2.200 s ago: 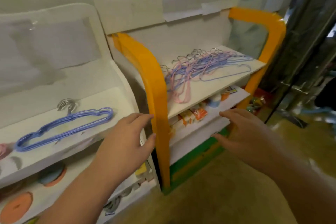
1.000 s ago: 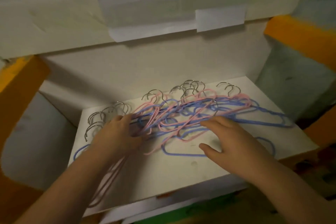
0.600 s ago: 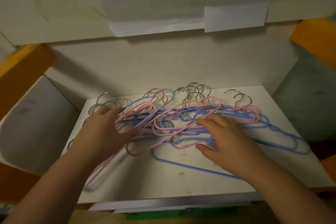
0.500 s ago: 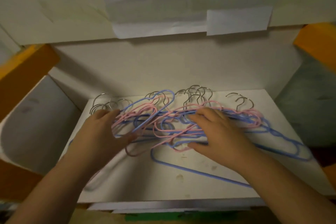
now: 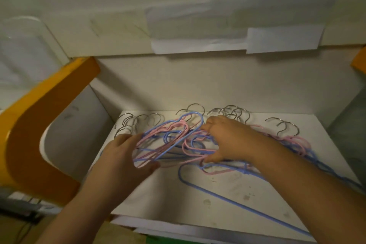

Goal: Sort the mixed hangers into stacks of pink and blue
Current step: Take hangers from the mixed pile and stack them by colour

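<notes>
On a white shelf [image 5: 227,200], both hands grip tangled pink and blue hangers [image 5: 170,140]: left hand [image 5: 122,162] steadying, right hand [image 5: 227,140] pinching strands apart.

White shelf [image 5: 247,210] with orange side panel [image 5: 29,144]; paper sheets [image 5: 198,31] taped above.

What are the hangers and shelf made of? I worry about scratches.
Hangers: thin wire, seemingly with a smooth pink or blue coating; bare shiny metal hooks. Shelf: matte white painted board, probably wood or laminate, already stained and scuffed.
</notes>
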